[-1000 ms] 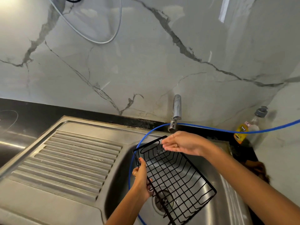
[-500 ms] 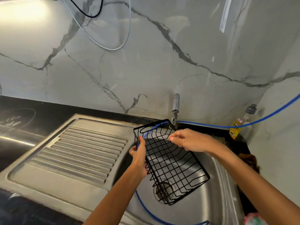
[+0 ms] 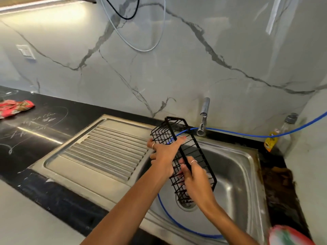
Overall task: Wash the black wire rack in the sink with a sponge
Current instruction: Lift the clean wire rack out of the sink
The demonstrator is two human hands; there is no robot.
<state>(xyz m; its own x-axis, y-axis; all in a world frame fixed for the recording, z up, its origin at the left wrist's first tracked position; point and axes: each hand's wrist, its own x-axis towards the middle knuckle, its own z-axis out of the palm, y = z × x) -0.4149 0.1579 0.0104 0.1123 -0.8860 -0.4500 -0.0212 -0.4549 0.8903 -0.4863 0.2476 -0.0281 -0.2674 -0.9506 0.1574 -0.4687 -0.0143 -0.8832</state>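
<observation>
The black wire rack (image 3: 164, 133) is held tilted on its side above the left edge of the steel sink (image 3: 237, 174), its far end raised toward the wall. My left hand (image 3: 164, 152) grips the rack's long side near the middle, fingers wrapped round the wires. My right hand (image 3: 192, 175) grips the rack's near rim lower down, over the basin. No sponge shows in either hand.
A ribbed steel drainboard (image 3: 106, 149) lies left of the basin. The tap (image 3: 203, 119) stands at the back with a blue hose (image 3: 247, 135) running from it and looping through the basin. A soap bottle (image 3: 279, 133) stands back right. A red cloth (image 3: 14, 107) lies far left.
The rack has been lifted out of the basin and turned onto its side, moving left toward the drainboard. My right hand moved from the rack's far rim to its near rim.
</observation>
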